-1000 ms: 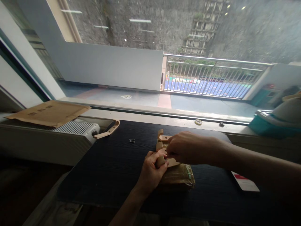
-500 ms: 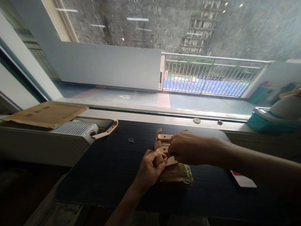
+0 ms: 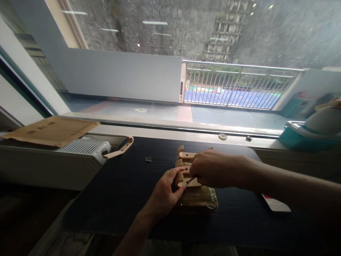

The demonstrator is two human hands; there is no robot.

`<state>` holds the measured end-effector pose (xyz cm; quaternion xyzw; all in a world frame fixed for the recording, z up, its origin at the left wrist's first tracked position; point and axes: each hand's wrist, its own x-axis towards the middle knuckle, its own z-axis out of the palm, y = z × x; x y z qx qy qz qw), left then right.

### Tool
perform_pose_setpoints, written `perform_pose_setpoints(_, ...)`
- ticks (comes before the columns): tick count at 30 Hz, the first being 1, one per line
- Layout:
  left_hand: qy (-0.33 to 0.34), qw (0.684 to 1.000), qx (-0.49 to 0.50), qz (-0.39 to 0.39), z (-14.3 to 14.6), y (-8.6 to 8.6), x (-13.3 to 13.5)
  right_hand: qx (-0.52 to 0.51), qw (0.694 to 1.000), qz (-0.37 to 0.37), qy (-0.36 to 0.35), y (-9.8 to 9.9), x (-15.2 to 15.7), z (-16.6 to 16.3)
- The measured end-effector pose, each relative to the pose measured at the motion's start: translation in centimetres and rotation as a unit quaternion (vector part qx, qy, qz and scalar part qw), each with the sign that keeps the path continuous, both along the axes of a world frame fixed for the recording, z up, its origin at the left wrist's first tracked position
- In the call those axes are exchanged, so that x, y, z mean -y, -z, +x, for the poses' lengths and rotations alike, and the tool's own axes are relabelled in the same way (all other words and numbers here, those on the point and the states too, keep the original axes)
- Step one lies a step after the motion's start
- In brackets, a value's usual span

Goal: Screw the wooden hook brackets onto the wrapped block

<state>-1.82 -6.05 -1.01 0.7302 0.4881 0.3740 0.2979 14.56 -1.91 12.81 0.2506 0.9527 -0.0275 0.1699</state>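
Three pale wooden hooks lie side by side across a bundle in clear plastic wrap [image 3: 198, 198] on the dark table. My left hand [image 3: 165, 190] steadies the curled end of the nearest wooden hook [image 3: 195, 182], thumb on its near side and index finger on its far side. Closed above the same hook, my right hand [image 3: 207, 167] grips a thin metal tool [image 3: 190, 180]. Its tip is at a hole in the wood; the rest is hidden in my fist. Beyond are the middle hook [image 3: 186, 169] and the far hook [image 3: 186, 155].
Two screws [image 3: 148, 159] lie left on the black table [image 3: 114, 199]. Another curved wooden piece [image 3: 119, 149] rests by the table's left edge, near a brown envelope [image 3: 53, 129]. A tape roll [image 3: 222, 136] sits on the windowsill. A red-and-white card [image 3: 277, 204] lies right.
My left fingers have spread from a pinch near the tool's tip to either side of the hook's curled end, uncovering the hole. My right hand has stayed nearly in place.
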Motion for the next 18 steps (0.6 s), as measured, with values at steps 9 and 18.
perform_pose_setpoints(9,-0.02,0.999,-0.037,0.022,-0.7,0.8,0.1,0.003,1.0,-0.008,-0.01,-0.2,-0.4,-0.4)
perform_pose_setpoints(18,-0.011,0.999,-0.044,0.004,-1.6,1.5,0.2,0.083,0.995,-0.039,-0.034,-0.4,-1.3,-0.7)
